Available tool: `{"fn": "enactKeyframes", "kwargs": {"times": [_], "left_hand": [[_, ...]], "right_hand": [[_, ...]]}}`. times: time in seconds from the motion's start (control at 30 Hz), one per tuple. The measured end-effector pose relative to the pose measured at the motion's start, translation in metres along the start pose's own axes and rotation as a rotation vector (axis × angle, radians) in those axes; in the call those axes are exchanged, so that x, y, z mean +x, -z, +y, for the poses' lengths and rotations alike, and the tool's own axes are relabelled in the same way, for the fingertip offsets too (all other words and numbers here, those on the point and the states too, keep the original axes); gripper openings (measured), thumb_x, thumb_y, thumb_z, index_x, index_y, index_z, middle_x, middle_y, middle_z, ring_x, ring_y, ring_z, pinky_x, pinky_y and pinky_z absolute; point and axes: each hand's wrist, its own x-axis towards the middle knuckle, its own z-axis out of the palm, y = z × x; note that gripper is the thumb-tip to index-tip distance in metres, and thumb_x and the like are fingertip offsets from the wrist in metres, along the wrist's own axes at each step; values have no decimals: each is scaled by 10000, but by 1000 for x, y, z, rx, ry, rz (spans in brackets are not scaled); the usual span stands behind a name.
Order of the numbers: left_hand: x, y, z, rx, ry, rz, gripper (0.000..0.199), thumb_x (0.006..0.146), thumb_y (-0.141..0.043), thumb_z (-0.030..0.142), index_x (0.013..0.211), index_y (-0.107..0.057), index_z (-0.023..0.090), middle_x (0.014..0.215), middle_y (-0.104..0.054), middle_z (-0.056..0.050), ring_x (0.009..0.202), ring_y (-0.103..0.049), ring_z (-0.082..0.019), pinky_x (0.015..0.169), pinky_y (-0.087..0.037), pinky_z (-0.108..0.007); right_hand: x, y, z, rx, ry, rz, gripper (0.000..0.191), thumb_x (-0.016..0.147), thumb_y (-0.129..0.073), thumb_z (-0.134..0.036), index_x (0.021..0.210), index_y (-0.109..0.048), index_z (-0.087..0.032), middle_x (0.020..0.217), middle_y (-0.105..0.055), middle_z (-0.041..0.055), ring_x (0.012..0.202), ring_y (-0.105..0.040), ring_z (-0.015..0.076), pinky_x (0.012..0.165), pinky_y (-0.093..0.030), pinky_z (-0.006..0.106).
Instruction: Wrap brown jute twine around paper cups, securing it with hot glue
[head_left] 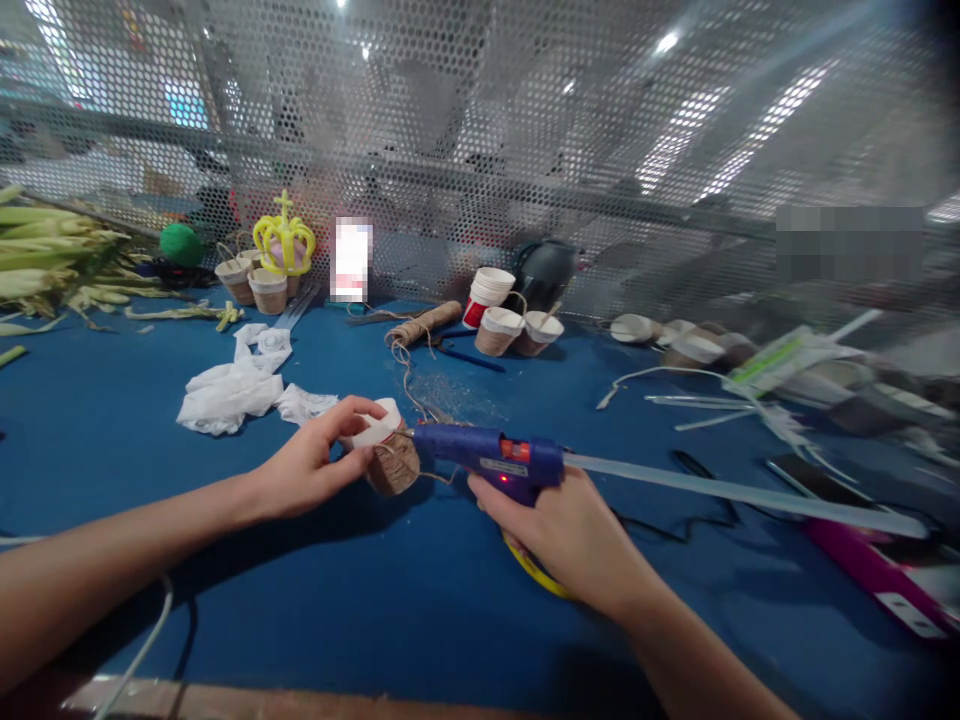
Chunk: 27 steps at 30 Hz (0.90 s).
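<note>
While the left hand (330, 450) pinches a small white paper cup wrapped in brown twine (396, 468), its thumb and fingers partly closed about the white rim, the right hand (574, 535) is wrapped around the handle of a dark blue plastic glue gun (487, 455). That cup is held tilted above the blue tabletop (427, 610), and the gun's nozzle points at its upper wall just under the rim; whether the tip touches cannot be told. A red light glows on the gun's side, and a long translucent glue stick (735, 490) runs out of its back, away from the cup. A loose strand of twine trails from the cup toward the gun.

Beyond the cup lies a thick roll of brown twine (427, 325), and to the right of that roll, farther from the cup, stand a stack of white paper cups (493, 285) and two twine-covered cups with white rims (500, 332). Left of the cup is a crumpled white sheet (229, 395); past it, well apart from the cup, are a yellow openwork crown (283, 245) and a round green ball (181, 244). Far to the cup's right rests a magenta box-like object (870, 570), partly blurred. A curved yellow band (536, 572) shows beneath the right hand.
</note>
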Motion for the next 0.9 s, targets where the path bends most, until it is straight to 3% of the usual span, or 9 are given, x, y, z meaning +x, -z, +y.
{"fn": "enactKeyframes", "kwargs": {"times": [0.27,0.47,0.63,0.9], "left_hand": [[1,1,3,8,-11,-1,254,822,-422,204,1073,-401,169,987,-616,-91,869,-578,-184,770,-436,-324],[1,0,5,21,-12,0,255,815,-422,195,1068,-407,169,986,-618,-91,863,-579,-184,770,-433,-324],[1,1,4,24,19,2,258,822,-423,219,1075,-395,177,989,-619,-90,869,-578,-188,773,-429,-327],[0,0,3,17,-10,-5,269,827,-426,224,1089,-397,170,978,-618,-85,855,-582,-181,782,-429,-330]], "right_hand": [[5,-1,12,-49,62,-19,322,754,-486,-292,454,-401,-212,386,-480,-34,375,-478,113,452,-393,246],[5,-1,4,69,-47,39,166,730,-492,-274,583,-496,-196,395,-481,-46,348,-468,115,391,-380,237],[1,1,0,21,11,5,274,728,-502,-285,477,-421,-214,363,-465,-48,353,-448,109,420,-386,245],[-5,-3,-11,121,-24,2,233,706,-524,-279,495,-450,-217,348,-442,-59,341,-430,100,347,-348,217]]}}
